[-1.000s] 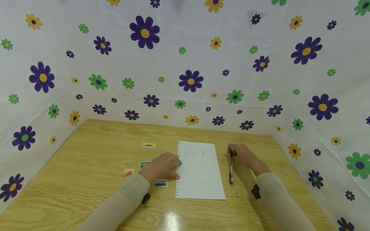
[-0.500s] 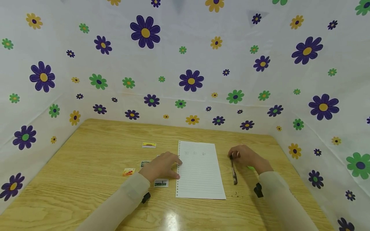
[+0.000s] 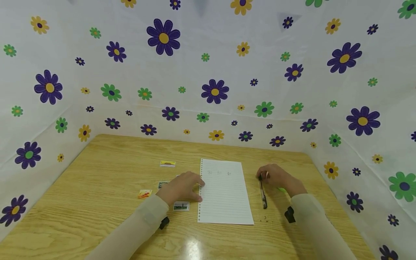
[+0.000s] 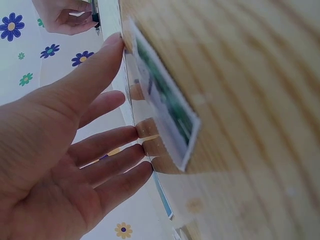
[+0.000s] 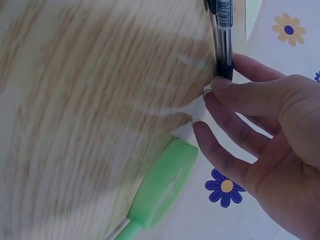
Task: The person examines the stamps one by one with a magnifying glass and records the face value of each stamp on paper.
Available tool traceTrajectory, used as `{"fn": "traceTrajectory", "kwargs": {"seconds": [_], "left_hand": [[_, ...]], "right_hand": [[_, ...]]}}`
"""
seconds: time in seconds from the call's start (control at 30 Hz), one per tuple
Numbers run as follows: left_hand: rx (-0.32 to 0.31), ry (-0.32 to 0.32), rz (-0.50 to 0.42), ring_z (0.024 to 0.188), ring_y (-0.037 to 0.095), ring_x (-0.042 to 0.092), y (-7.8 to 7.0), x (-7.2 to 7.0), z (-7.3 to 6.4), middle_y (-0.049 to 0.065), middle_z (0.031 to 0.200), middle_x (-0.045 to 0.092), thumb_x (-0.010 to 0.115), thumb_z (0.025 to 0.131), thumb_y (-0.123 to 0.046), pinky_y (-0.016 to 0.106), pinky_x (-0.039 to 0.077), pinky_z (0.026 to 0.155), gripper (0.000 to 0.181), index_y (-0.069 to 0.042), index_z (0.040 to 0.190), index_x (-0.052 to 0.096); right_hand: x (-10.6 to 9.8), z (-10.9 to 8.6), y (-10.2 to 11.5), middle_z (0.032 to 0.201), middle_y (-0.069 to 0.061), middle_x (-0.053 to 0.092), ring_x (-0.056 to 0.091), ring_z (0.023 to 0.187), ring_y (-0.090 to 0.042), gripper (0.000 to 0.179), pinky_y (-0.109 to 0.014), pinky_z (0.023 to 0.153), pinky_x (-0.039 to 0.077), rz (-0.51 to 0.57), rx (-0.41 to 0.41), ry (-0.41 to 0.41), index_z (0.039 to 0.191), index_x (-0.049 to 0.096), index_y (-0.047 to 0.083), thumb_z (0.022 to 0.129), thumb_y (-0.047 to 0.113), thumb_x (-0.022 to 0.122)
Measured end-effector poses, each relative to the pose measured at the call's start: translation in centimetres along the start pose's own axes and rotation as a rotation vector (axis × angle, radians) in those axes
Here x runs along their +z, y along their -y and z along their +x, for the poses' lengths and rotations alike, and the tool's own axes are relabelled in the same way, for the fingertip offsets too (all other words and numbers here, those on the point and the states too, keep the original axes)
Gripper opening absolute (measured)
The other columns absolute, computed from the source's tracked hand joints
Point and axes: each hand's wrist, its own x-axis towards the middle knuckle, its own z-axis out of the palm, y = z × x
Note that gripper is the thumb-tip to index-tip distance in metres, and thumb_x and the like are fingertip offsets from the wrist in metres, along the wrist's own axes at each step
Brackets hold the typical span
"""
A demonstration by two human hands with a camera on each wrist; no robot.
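A lined sheet of paper (image 3: 224, 198) with holes down its left edge lies on the table, faint pencil-like marks near its top. My left hand (image 3: 182, 189) rests at that edge, fingers spread and relaxed, holding nothing. Just below it lies a postage stamp (image 3: 181, 206) with a green picture, seen close in the left wrist view. Right of the sheet, the thumb and fingers of my right hand (image 3: 276, 177) pinch the far end of a clear-barrelled black pen (image 3: 262, 195). The right wrist view shows the pinched black end of the pen (image 5: 224, 40).
More stamps lie left of the sheet: a yellow one (image 3: 167, 163), a red-and-yellow one (image 3: 144, 194) and one partly under my left hand. A green round-rimmed object with a handle (image 5: 165, 185) lies below my right wrist. Dark crumbs (image 3: 265, 219) dot the table. Flowered cloth (image 3: 214, 108) surrounds it.
My right hand has shifted slightly right, and the pen's near end has swung right. The green object now shows beneath the right wrist. My left hand has stayed still.
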Motion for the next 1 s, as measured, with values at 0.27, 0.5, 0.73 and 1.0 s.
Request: {"fn": "traceTrajectory", "kwargs": {"seconds": [0.27,0.5,0.73,1.0], "left_hand": [[-0.011,0.013,0.018,0.137,0.030,0.055,-0.2,-0.2,-0.2,0.006,0.141,0.065,0.086,0.084,-0.033,0.049,0.046,0.116,0.054,-0.013,0.131,0.071],[0.019,0.012,0.024,0.136,0.029,0.056,-0.2,-0.2,-0.2,0.005,0.140,0.066,0.086,0.084,-0.033,0.047,0.047,0.114,0.052,-0.012,0.129,0.071],[0.030,-0.018,0.069,0.137,0.028,0.056,0.5,-0.4,-0.3,0.003,0.142,0.065,0.083,0.088,-0.035,0.045,0.045,0.117,0.051,-0.015,0.132,0.070],[-0.050,-0.065,0.022,0.145,0.034,0.049,2.4,-2.6,-1.1,0.011,0.152,0.057,0.082,0.089,-0.032,0.050,0.039,0.121,0.054,-0.014,0.137,0.067]], "right_hand": [[0.3,0.0,0.3,0.089,-0.009,0.071,0.062,0.083,-0.021,0.035,-0.042,0.080,0.057,-0.001,0.049,-0.033,0.100,0.077,0.007,0.085,-0.019,0.059],[0.5,-0.2,0.3,0.091,-0.009,0.073,0.060,0.081,-0.019,0.033,-0.039,0.076,0.055,-0.028,0.049,-0.068,0.098,0.077,0.008,0.088,-0.016,0.057],[0.1,-0.8,0.5,0.096,-0.013,0.074,0.065,0.083,-0.023,0.027,-0.044,0.076,0.059,-0.023,0.047,-0.118,0.102,0.077,0.007,0.093,-0.007,0.057],[-0.5,-2.4,0.4,0.095,-0.017,0.072,0.065,0.082,-0.024,0.025,-0.042,0.072,0.057,0.024,0.066,-0.150,0.108,0.075,0.001,0.092,-0.006,0.057]]}}
